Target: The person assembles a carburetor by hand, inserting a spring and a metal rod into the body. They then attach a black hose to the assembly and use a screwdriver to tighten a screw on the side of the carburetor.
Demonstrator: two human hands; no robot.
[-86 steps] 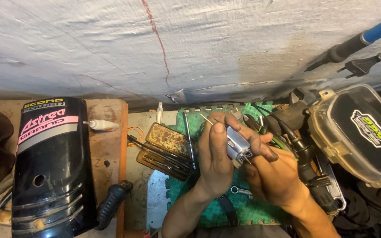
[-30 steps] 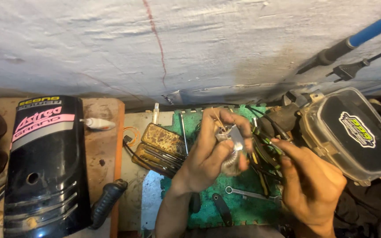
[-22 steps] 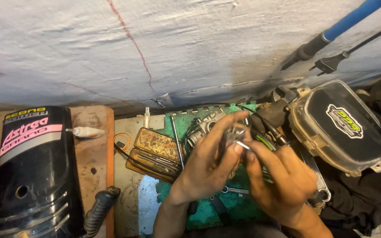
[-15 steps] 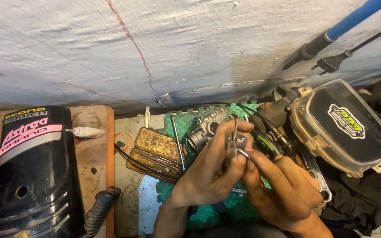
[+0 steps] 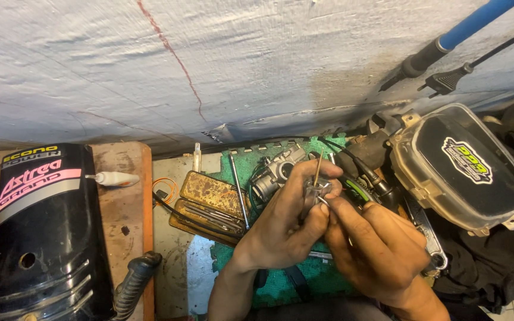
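My left hand (image 5: 287,223) grips a small grey metal part (image 5: 315,191) with a thin brass rod (image 5: 317,169) sticking up from it. My right hand (image 5: 376,249) pinches a thin metal pin at the lower side of that part, fingertips touching it. Both hands hover over a green foam mat (image 5: 281,279). A silver carburetor body (image 5: 275,169) lies on the mat just behind my left hand.
A rusty open tin with tools (image 5: 206,205) lies left of the mat, a long screwdriver (image 5: 238,190) beside it. A black motorcycle cover (image 5: 43,232) sits far left, a clear-lidded black box (image 5: 465,166) at right, a wrench (image 5: 426,235) below it. A white wall rises behind.
My right hand came back from the right side to the metal part and now pinches a pin on it. My left hand has kept hold of the part throughout.
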